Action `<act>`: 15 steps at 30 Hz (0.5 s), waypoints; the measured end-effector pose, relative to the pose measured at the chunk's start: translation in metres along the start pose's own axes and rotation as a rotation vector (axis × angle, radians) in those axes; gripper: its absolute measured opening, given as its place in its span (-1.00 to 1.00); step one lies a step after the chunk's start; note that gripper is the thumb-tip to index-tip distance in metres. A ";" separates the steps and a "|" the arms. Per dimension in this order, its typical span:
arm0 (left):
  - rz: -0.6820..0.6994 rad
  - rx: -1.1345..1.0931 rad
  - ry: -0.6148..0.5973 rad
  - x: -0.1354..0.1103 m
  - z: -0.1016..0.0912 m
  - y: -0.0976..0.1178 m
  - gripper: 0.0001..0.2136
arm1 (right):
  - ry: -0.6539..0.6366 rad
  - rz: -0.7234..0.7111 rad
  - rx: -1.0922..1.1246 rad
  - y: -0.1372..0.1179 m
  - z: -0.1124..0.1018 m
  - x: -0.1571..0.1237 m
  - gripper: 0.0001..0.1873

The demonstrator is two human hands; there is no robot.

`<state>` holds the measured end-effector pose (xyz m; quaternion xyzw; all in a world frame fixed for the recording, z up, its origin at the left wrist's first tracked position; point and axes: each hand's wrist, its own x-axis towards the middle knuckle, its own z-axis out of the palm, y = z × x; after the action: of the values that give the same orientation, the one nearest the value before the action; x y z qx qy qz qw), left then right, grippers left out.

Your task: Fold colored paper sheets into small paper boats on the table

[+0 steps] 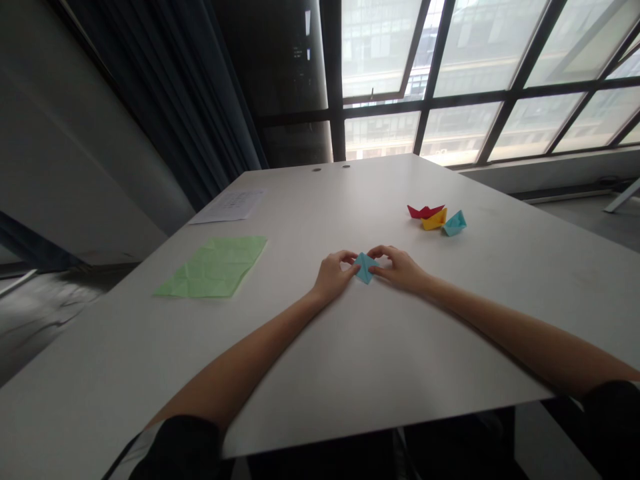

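Note:
Between my two hands is a small light-blue piece of folded paper point(366, 268), a diamond shape with a crease down its middle. My left hand point(336, 275) pinches its left corner between thumb and fingers. On the opposite corner my right hand point(397, 268) has the same kind of pinch. Beyond my right hand, three folded paper boats stand close together: a red boat point(425, 211), a yellow boat point(434, 219) and a light-blue boat point(455, 224).
The white table point(310, 360) stretches away toward the windows. Creased green paper point(213, 268) lies flat at the left. Behind it, a white sheet with print point(230, 206) rests near the table's left edge. A dark blue curtain point(170, 80) hangs beyond that side.

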<state>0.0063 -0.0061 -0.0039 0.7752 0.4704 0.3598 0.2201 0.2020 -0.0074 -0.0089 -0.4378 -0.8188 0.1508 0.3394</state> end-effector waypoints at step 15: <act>0.051 -0.196 0.141 0.000 0.001 0.009 -0.85 | 0.245 -0.045 0.103 -0.026 -0.009 0.000 -0.85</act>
<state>0.0123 -0.0106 0.0017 0.7342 0.4276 0.4633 0.2519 0.1929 -0.0228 0.0117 -0.4165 -0.7720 0.1303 0.4621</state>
